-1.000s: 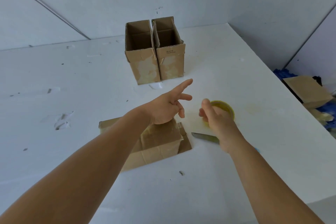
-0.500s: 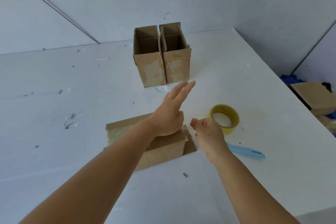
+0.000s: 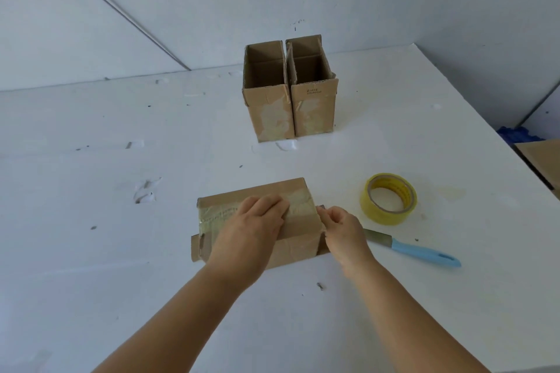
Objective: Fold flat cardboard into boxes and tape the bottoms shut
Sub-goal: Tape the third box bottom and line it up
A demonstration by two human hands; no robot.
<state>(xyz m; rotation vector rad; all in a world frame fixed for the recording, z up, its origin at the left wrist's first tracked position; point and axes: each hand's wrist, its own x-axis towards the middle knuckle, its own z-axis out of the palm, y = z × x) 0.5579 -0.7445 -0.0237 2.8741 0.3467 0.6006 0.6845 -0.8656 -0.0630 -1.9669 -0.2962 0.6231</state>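
Cardboard lies flattened at frame centre: a box (image 3: 260, 221) under both hands. The left hand (image 3: 257, 221) rests on its taped top, fingers curled; the right hand (image 3: 339, 227) pinches its right end flap. Tape (image 3: 388, 199) and knife (image 3: 415, 248) lie to the right. Opening it squarely likely means pulling the flap outward while the left steadies.

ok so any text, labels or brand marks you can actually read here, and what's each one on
Right upright box: two short lines of dark print near the top of its front face, too small and blurred to read.
Tape roll: red marks on the inside of the core, too small to read.
Nothing else shows any writing.
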